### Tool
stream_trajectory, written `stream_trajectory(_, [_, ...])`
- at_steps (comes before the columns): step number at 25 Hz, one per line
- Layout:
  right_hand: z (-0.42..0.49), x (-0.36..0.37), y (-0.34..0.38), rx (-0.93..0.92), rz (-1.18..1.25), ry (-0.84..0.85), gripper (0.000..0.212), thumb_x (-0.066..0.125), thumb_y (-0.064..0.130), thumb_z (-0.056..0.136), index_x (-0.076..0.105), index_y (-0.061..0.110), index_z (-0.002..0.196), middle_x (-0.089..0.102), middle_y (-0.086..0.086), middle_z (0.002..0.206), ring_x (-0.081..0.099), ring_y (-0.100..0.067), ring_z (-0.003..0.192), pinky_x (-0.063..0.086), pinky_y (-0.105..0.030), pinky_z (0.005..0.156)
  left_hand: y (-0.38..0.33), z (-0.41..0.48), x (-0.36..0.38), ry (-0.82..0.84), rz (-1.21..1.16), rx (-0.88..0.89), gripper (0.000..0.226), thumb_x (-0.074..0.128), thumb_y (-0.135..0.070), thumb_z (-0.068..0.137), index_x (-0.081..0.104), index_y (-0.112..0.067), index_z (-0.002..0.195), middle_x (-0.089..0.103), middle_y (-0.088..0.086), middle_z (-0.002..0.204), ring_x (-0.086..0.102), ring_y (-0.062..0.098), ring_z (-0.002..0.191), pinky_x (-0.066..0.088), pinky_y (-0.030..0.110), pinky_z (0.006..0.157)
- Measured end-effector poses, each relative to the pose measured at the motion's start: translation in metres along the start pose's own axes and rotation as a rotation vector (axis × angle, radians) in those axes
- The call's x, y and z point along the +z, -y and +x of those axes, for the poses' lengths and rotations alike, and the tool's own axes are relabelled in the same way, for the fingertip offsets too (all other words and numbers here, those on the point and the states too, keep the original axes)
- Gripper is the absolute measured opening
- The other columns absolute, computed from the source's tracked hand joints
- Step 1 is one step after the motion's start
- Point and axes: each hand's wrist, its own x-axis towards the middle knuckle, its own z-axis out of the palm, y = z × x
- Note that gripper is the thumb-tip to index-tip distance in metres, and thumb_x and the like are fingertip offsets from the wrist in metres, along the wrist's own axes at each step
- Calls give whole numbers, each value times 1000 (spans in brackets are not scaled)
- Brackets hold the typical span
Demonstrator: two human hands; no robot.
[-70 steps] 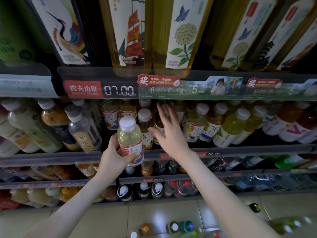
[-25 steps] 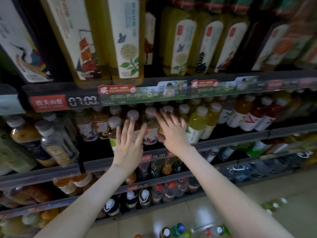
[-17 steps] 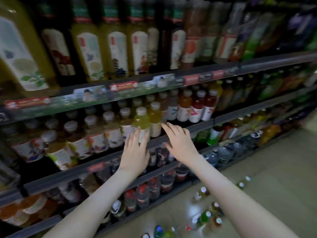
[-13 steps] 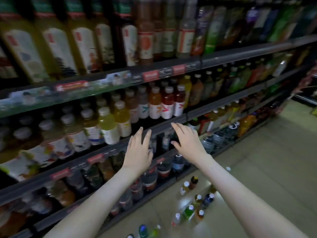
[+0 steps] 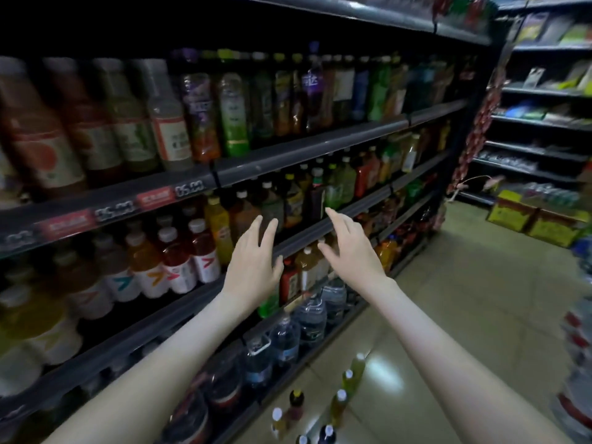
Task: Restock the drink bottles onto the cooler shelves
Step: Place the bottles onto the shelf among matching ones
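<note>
Both my hands hang in the air in front of the dark shelf rail point(image 5: 320, 233), holding nothing. My left hand point(image 5: 253, 267) has its fingers straight and spread. My right hand point(image 5: 352, 251) is held the same way, a little to the right. Behind them the middle shelf carries rows of drink bottles: red and orange bottles point(image 5: 179, 261) with white labels to the left, darker tea bottles point(image 5: 294, 200) further along. Several loose bottles point(image 5: 339, 402) stand on the tiled floor below my arms, close to the shelf's foot.
Large water bottles point(image 5: 307, 318) fill the lowest shelf. The top shelf point(image 5: 288, 155) holds tall juice and soda bottles. The aisle floor point(image 5: 464, 299) runs away to the right, with yellow cartons point(image 5: 538, 219) and another shelf unit at its end. Packaged goods stand at the right edge.
My view has swung right along the aisle. Both hands have come away from the pale tea bottles on the shelf and now hover empty further right.
</note>
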Motion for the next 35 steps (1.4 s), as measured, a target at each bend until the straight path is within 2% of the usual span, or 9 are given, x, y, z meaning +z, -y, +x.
stream_trajectory(6, [85, -4, -119, 7, -15, 83, 65, 51, 28, 98, 17, 25, 153, 26, 0, 153, 27, -20, 138, 39, -38, 106, -23, 100, 96, 33, -24, -59, 64, 53, -26, 94, 22, -20, 150, 24, 18, 153, 29, 33, 138, 36, 40, 107])
stream_trajectory(11, [164, -5, -218, -8, -101, 247, 69, 50, 24, 99, 9, 28, 154, 19, 0, 156, 20, -22, 141, 40, -39, 104, -29, 195, 175, 153, 2, -151, 63, 45, -27, 97, 13, -30, 151, 19, 13, 153, 28, 32, 136, 45, 37, 98])
stream_trajectory(14, [204, 5, -262, -18, -102, 294, 71, 51, 24, 98, 6, 28, 154, 17, -2, 157, 17, -25, 142, 39, -38, 104, -35, 238, 214, 242, 32, -210, 69, 45, -25, 97, 2, -32, 151, 9, 13, 155, 20, 33, 139, 43, 38, 101])
stream_trajectory(18, [259, 39, -313, -118, -83, 370, 72, 50, 23, 98, 4, 30, 153, 13, 0, 158, 13, -23, 143, 32, -43, 110, -28, 307, 265, 179, 106, -327, 79, 48, -25, 96, -9, -32, 150, 4, 18, 155, 17, 38, 139, 39, 42, 103])
stream_trajectory(23, [322, 78, -365, -402, -90, 418, 71, 48, 13, 97, 9, 34, 152, 13, -6, 159, 17, -31, 139, 29, -48, 109, -23, 381, 321, 83, -44, -520, 75, 57, -31, 92, 11, -12, 150, 19, 23, 149, 19, 41, 138, 28, 44, 109])
stream_trajectory(27, [349, 98, -379, -463, 55, 493, 76, 50, 17, 97, 0, 36, 152, 1, -3, 160, 5, -25, 141, 17, -44, 114, -34, 395, 340, -83, 34, -550, 47, 66, -16, 87, 49, -1, 127, 39, 29, 123, 50, 51, 103, 48, 46, 82])
stream_trajectory(30, [351, 115, -379, -410, 249, 523, 81, 54, 19, 95, -1, 29, 152, 3, -3, 158, 2, -21, 143, 10, -36, 117, -41, 399, 347, -108, 53, -587, 39, 60, -13, 90, 48, -2, 125, 35, 26, 129, 56, 48, 87, 49, 40, 70])
stream_trajectory(33, [349, 136, -375, -360, 368, 572, 80, 54, 18, 96, -3, 19, 153, 3, -1, 159, 0, -16, 145, 3, -26, 115, -47, 402, 351, -149, 84, -597, 31, 53, -9, 92, 43, -10, 121, 39, 24, 128, 57, 45, 80, 39, 34, 61])
stream_trajectory(35, [346, 146, -369, -250, 461, 634, 79, 53, 18, 97, -2, 16, 153, 3, -2, 160, 0, -16, 146, 8, -30, 119, -55, 396, 351, -178, 86, -548, 29, 53, -8, 91, 35, -19, 110, 43, 25, 119, 56, 42, 79, 40, 34, 60])
